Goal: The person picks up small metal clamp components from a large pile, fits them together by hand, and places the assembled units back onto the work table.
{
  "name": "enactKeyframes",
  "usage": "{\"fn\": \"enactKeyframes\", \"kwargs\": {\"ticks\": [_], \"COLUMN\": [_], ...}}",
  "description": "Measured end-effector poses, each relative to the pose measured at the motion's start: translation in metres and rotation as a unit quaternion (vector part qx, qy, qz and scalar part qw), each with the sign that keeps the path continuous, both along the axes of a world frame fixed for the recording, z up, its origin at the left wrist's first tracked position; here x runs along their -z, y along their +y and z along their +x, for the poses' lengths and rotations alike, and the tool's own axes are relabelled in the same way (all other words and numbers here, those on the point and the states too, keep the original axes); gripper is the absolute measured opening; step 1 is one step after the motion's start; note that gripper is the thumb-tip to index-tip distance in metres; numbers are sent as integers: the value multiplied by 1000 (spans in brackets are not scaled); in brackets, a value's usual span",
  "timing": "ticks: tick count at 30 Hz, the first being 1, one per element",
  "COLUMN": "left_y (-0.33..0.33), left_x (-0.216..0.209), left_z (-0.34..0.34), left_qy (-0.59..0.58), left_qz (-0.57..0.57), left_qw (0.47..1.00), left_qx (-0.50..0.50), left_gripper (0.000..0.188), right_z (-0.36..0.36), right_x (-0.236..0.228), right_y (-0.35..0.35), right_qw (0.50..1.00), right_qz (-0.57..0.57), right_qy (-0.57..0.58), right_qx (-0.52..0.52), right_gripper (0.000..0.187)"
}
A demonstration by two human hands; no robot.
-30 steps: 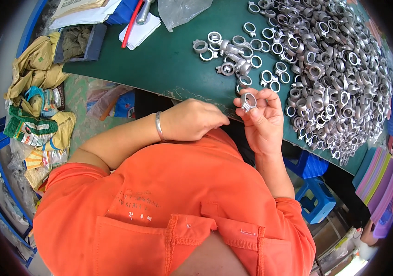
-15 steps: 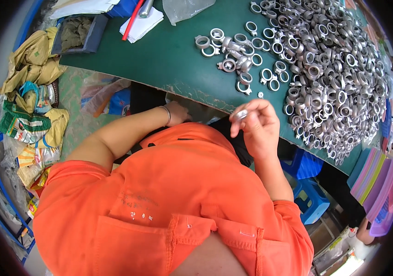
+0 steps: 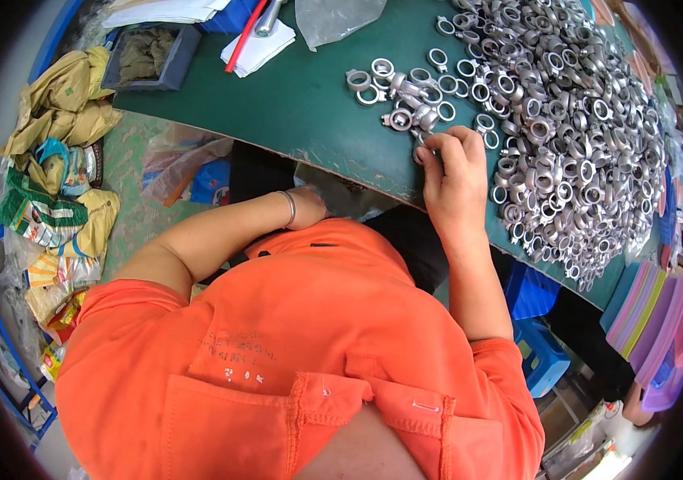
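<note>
My right hand (image 3: 455,172) is over the near edge of the green table (image 3: 309,112), with thumb and fingertips closed together on a metal ring (image 3: 420,138) that they mostly hide. Just beyond the fingertips lies a small loose group of similar silver rings (image 3: 409,92), each with a little lug on its side. To the right spreads a big heap of these rings (image 3: 565,128). My left hand (image 3: 307,206) is low in front of my body, below the table edge. Its fingers are turned away, so what they do is hidden.
At the table's far left stand a grey bin (image 3: 167,68) with a cloth in it, white paper (image 3: 257,52), a red stick (image 3: 245,36) and a clear plastic bag (image 3: 333,20). Crumpled sacks (image 3: 61,104) lie left. A blue stool (image 3: 545,356) and coloured plastic trays (image 3: 645,312) are at right.
My right hand has moved forward from the table's edge to the small group of rings, carrying a small metal piece. My left hand has hardly moved.
</note>
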State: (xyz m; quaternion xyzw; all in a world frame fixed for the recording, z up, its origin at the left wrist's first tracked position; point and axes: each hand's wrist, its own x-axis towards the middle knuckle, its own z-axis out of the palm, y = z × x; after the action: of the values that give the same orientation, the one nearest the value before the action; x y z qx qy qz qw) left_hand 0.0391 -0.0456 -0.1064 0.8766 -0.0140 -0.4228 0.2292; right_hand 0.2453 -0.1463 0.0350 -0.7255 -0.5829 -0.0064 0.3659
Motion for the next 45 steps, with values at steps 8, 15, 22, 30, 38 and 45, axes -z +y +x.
{"fn": "enactKeyframes", "kwargs": {"ticks": [8, 15, 22, 30, 38, 45], "left_y": [19, 13, 4, 5, 3, 2], "left_x": [-58, -164, -168, -135, -97, -150], "left_z": [0, 21, 41, 20, 6, 16], "left_qy": [-84, -240, -218, 43, 64, -48], "left_qz": [-157, -406, -517, -677, -526, -509], "left_qw": [975, 793, 584, 463, 461, 675], "left_qx": [-134, -386, -587, -570, -712, -531], "left_gripper": [30, 7, 14, 34, 33, 22], "right_z": [6, -8, -20, -10, 19, 8], "right_x": [-3, 5, -6, -19, -4, -8], "right_y": [-23, -30, -29, -18, 5, -12], "right_qw": [942, 834, 777, 950, 995, 983], "right_qz": [7, 95, 131, 91, -48, 41], "right_qy": [332, 520, 605, 117, -91, 152], "right_qx": [-52, -158, -112, -275, -20, -96], "right_gripper": [14, 20, 23, 22, 14, 17]}}
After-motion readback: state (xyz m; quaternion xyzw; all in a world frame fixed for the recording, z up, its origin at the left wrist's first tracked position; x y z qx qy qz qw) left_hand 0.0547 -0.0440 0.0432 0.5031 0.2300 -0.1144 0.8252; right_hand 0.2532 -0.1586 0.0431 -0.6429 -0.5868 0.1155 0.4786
